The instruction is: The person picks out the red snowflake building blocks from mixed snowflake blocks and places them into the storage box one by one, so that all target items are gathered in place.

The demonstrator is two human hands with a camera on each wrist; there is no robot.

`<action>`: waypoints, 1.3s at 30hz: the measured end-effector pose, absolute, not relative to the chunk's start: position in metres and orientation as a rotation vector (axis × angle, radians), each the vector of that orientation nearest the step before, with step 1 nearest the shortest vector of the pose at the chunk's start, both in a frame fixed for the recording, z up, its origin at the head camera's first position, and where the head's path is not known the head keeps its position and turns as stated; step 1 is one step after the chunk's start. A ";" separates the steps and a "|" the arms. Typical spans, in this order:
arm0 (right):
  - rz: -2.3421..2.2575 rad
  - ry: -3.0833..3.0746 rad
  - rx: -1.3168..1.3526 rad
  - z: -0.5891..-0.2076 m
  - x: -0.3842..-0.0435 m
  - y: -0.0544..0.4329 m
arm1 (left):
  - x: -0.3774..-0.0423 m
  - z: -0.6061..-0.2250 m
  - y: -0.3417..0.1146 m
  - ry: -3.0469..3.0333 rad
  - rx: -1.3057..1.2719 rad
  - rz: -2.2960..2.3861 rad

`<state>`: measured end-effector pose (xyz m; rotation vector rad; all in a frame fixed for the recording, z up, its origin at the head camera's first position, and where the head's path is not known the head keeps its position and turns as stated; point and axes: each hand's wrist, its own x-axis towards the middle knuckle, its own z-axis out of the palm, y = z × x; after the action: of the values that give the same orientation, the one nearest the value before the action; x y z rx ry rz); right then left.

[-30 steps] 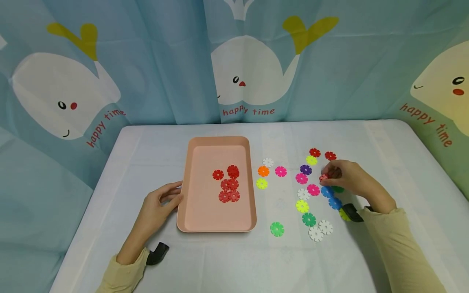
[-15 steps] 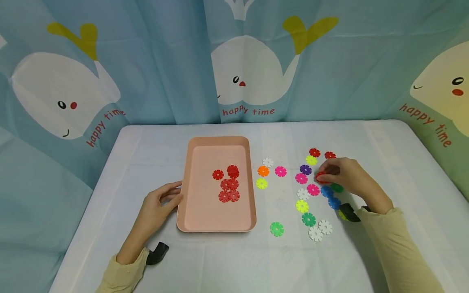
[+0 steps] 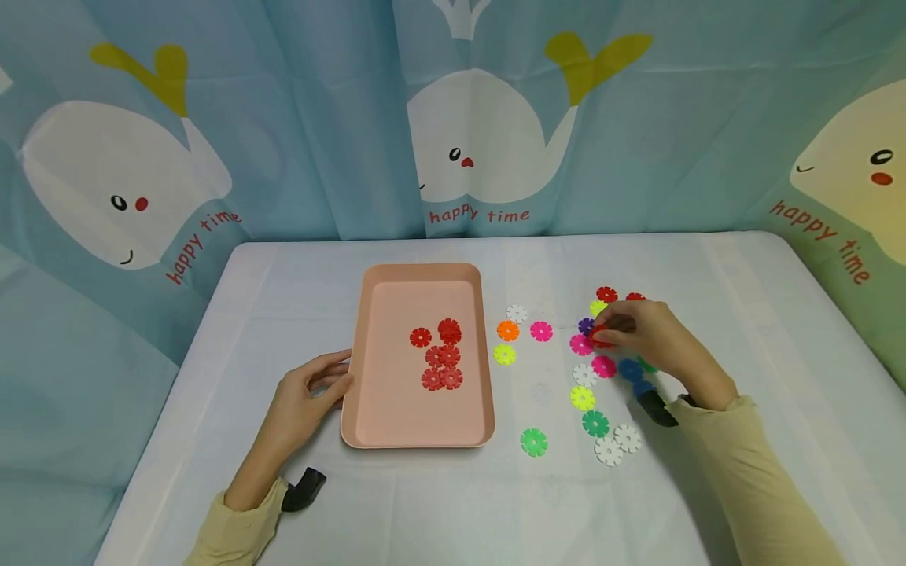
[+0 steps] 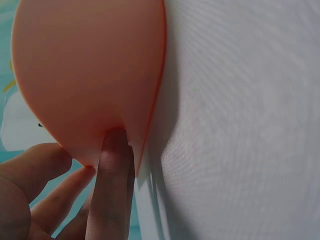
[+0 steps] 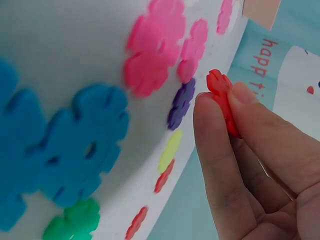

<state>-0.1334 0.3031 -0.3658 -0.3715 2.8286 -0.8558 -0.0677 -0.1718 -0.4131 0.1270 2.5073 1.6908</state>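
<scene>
My right hand (image 3: 654, 338) pinches a red snowflake disc (image 5: 220, 95) between thumb and fingertips, raised over the spread of loose discs. Below it in the head view are a purple disc (image 3: 586, 326) and pink discs (image 3: 604, 366). At the pink tray's (image 3: 418, 424) left side, my left hand (image 3: 311, 397) holds the edge, with the thumb at the rim. A finger (image 4: 115, 155) presses against the tray's outer wall in the left wrist view. Several red discs (image 3: 449, 356) lie inside the tray, some overlapping.
Loose discs in white (image 3: 609, 451), green (image 3: 534, 442), yellow (image 3: 583, 398), orange (image 3: 507, 330) and blue (image 3: 630, 370) lie right of the tray. Two red discs (image 3: 606, 295) are at the back of the group. A whale-print curtain (image 3: 318, 157) hangs behind the white table.
My right hand has moved left with the red disc, from beside the blue discs to over the purple and pink ones. The left hand and the tray have stayed put.
</scene>
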 end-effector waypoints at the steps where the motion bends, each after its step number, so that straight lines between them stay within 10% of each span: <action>1: -0.860 2.826 -0.381 -0.365 -0.134 0.301 | -0.068 -0.413 -0.172 2.506 0.129 1.692; 39: -0.994 2.776 -0.557 -0.359 -0.148 0.230 | -0.069 -0.415 -0.173 2.500 0.115 1.698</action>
<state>-0.1478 0.2303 -0.3594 -0.5568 2.7761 -0.9936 -0.0690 -0.1725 -0.4147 0.1150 2.5005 1.6976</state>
